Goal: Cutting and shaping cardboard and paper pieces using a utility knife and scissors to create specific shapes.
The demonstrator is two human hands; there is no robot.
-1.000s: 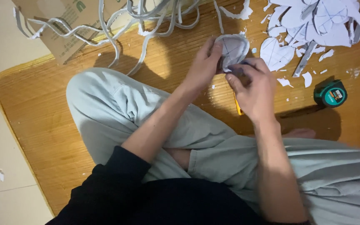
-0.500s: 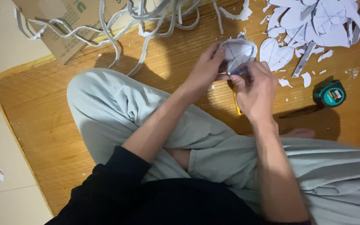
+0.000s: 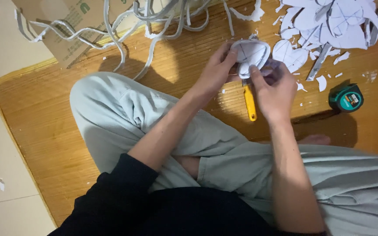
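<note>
The person sat cross-legged on a bamboo floor mat (image 3: 57,131), both hands raised over it. The left hand (image 3: 217,72) gripped the near edge of a rounded white cut-out (image 3: 251,53) marked with crossed pencil lines, fingers curled around its rim. The right hand (image 3: 275,89) pinched the same piece from the other side, thumb on top. A yellow-handled cutter (image 3: 250,101) lay on the mat just below them. A green tape measure (image 3: 345,98) sat well to the right, white scraps (image 3: 329,26) and long curled strips (image 3: 154,22) beyond.

Bamboo mat (image 3: 44,131) on floor: white offcuts (image 3: 329,26), strip tangle (image 3: 154,17), yellow knife (image 3: 250,102), tape measure (image 3: 345,98).
</note>
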